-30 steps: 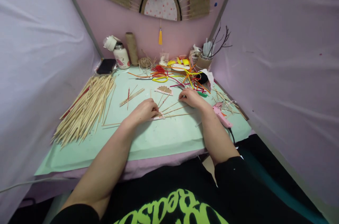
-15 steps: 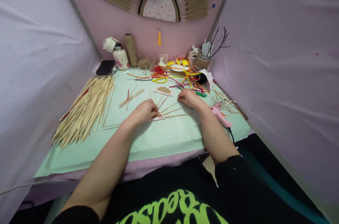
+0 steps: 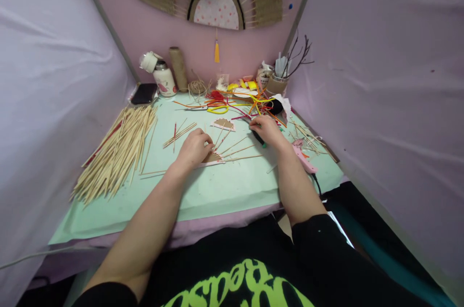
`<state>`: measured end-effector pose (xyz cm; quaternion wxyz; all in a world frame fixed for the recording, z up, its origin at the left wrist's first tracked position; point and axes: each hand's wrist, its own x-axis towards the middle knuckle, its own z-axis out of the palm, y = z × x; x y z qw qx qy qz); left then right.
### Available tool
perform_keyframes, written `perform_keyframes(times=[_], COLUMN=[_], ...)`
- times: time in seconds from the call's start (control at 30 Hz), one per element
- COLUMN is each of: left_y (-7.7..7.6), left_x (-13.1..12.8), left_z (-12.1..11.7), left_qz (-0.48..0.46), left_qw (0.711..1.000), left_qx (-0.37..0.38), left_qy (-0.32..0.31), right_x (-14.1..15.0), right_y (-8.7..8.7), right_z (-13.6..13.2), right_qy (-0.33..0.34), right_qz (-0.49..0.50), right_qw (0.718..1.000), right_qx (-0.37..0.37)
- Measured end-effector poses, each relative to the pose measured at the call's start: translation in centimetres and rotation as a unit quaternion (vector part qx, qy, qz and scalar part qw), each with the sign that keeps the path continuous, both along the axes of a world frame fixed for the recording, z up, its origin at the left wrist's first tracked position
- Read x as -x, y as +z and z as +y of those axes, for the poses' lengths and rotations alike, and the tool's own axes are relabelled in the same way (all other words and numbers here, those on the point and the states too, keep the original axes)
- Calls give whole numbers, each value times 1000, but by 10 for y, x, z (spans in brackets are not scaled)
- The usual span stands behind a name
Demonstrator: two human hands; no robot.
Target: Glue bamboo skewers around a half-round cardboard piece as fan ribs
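My left hand (image 3: 195,146) rests on a small half-round cardboard piece (image 3: 212,157) with a pale rim, its fingers closed at the curved edge. Thin bamboo sticks (image 3: 237,151) fan out from that piece to the right and up; what the fingertips pinch is hidden. My right hand (image 3: 265,129) is closed on black-and-green pliers (image 3: 257,138), just beyond the ends of the sticks. Their jaws are hidden by the hand. Another half-round cardboard piece (image 3: 223,124) lies behind the fan of sticks.
A big pile of bamboo sticks (image 3: 118,150) covers the left side. Scissors (image 3: 217,109) with yellow handles and tangled coloured pipe cleaners (image 3: 250,104) lie at the back. At right sits a pink glue gun (image 3: 303,158), its cord hanging off the table edge. A bottle (image 3: 165,80) stands back left.
My right hand has left the stick tips, moved slightly right and taken hold of the pliers. My left hand has shifted a little left and up, uncovering more of the cardboard piece.
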<state>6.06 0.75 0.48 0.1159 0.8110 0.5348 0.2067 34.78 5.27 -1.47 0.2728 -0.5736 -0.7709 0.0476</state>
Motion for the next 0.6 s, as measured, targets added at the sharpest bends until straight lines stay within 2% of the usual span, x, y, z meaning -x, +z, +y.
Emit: perform_keyframes(times=[0.33,0.6], left_y=[-5,-7], left_x=[-13,-21], left_z=[0,-2], left_qz=[56,86], left_qw=[998,996], left_qx=[-13,-18], left_qy=[11,3], right_x=[8,28], right_y=[5,-3], right_z=[-7,-1], right_qy=[6,35], right_qz=[-14,-43], right_qw=[1000,997], right_qx=[21,56])
